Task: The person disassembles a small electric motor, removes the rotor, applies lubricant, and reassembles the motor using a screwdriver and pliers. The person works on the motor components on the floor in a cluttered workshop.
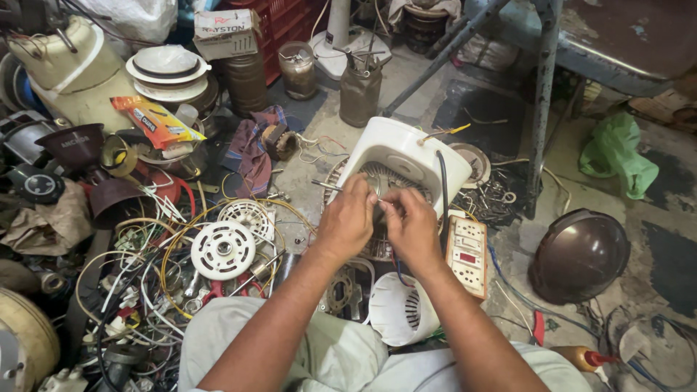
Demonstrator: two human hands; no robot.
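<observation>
Concrete workshop floor (pixel 406 80), stained and crowded with parts, forms the working surface. White fan motor housing (pixel 406 156) sits at the centre of it, tilted up toward the person, its rounded square shell open at the near face, where a ring of ribbed metal core shows. A black cable (pixel 443 189) runs down the shell's right side, and a thin yellow-tipped wire (pixel 444 132) juts from its top.

Left hand (pixel 348 218) is at the near face of the housing, fingers curled shut around a slim metal tool (pixel 328 186), apparently a screwdriver, whose shaft sticks out to the left. Right hand (pixel 410 221) is just beside it, touching the housing's core, fingers bent and pinched together; whether they grip anything cannot be told.

Right of the housing lies a white switch and socket board (pixel 467 254); further right, well apart, a brown dome cover (pixel 579 254). Left of the housing lie a white round slotted disc (pixel 223 250) and a tangle of wires (pixel 152 276). Nearer the person than the housing, a white vented cover (pixel 399 308) rests by the knees
</observation>
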